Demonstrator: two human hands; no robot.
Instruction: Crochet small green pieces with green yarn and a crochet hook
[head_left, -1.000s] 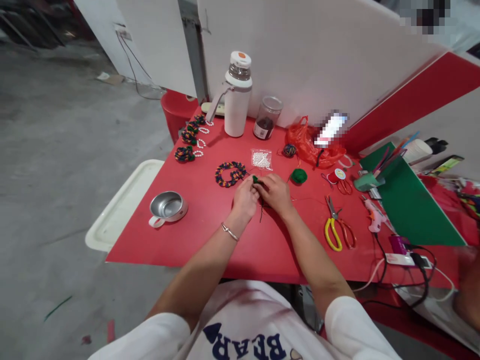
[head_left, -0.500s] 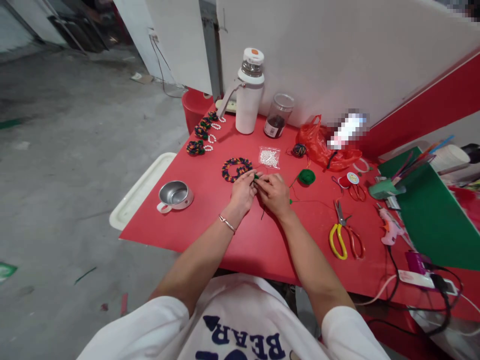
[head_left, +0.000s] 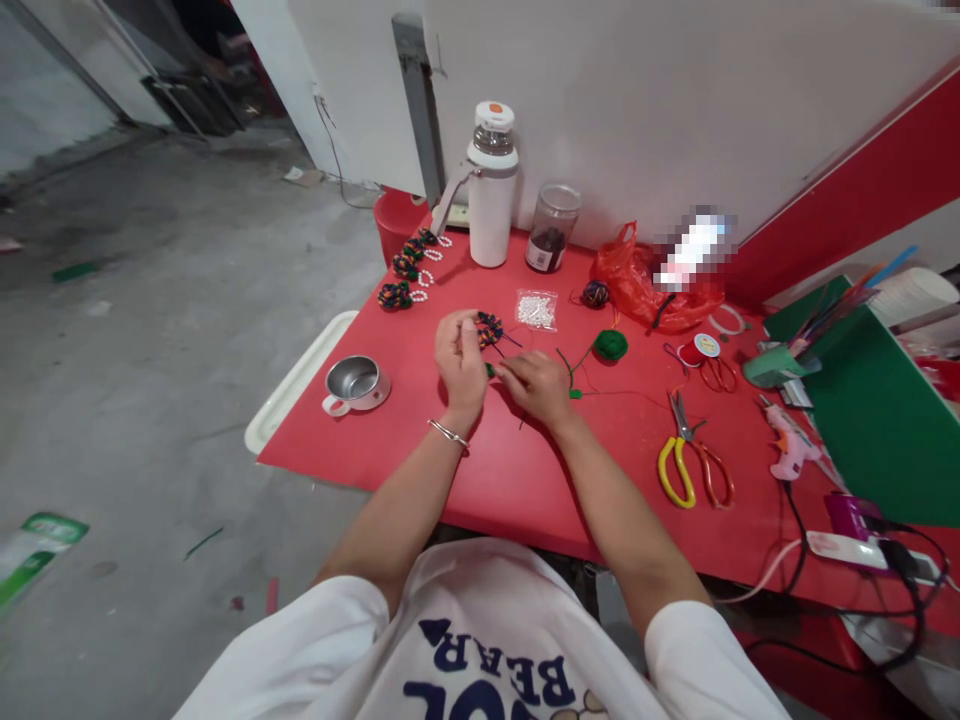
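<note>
My left hand (head_left: 461,362), fingers curled, grips a multicolored knitted yarn cord (head_left: 490,330) that shows beyond its fingers; part of the cord is hidden behind the hand. Loose dark yarn ends trail from it to the right. Between the two hands is a small green knitted piece (head_left: 490,370), which the fingertips of my right hand (head_left: 536,385) pinch. A green yarn ball (head_left: 610,346) rests to the right of my hands, with a strand leading to a small green knitted bit (head_left: 575,394). A bag of white beads (head_left: 536,310) lies just beyond my hands.
A metal cup (head_left: 355,384) stands at left, below several yarn pieces with bead loops (head_left: 395,295). At the back are a white thermos (head_left: 491,210) and a jar (head_left: 553,230). Scissors (head_left: 682,455), a thread spool (head_left: 701,349) and a pink glue gun (head_left: 789,445) lie right.
My left hand has moved left and up onto the multicolored cord, which lay flat on the table before. My right hand has drawn slightly left, still pinching the green piece.
</note>
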